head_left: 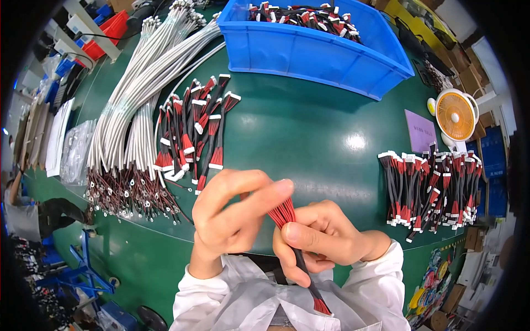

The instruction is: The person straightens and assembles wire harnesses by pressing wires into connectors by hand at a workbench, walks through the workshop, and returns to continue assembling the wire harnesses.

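A short wire harness (301, 259), red wires fanning out of a black sleeve, is held in front of my chest. My right hand (326, 237) is closed around its sleeve, thumb on top, just below the upper fan of red wires. At that upper end the fingers of my left hand (234, 212) are bent in a pinch. They cover the harness's upper tip, so any connector there is hidden. The lower end hangs near my white sleeve and shows red wires with a white connector. A loose pile of similar harnesses (215, 135) lies beyond my left hand.
A blue bin (314, 58) of harnesses stands at the back. Bundled white cables (132, 105) with ring-shaped ends lie left. Stacked harnesses (430, 190) lie right, near a purple card (420, 131) and an orange fan (455, 115). Someone in grey (33, 215) is at far left.
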A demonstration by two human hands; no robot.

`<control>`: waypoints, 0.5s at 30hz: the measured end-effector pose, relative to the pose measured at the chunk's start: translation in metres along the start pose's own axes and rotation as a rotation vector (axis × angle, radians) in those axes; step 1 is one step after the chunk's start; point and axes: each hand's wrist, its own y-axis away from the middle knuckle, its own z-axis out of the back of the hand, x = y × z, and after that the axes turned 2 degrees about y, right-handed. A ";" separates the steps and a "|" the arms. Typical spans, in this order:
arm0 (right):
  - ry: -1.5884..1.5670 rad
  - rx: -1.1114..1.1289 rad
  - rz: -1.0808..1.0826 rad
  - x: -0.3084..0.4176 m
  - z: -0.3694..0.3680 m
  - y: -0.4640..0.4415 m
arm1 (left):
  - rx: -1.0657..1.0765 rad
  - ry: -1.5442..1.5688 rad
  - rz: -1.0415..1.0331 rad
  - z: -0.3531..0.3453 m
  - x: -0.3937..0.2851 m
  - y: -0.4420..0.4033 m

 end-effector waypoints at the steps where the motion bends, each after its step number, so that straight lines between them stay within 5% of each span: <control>1: 0.022 0.027 -0.003 0.002 0.000 0.001 | -0.018 -0.050 -0.007 -0.002 -0.002 0.002; 15: 0.046 0.074 0.179 -0.011 -0.008 0.001 | -0.091 -0.020 0.162 -0.013 -0.013 0.009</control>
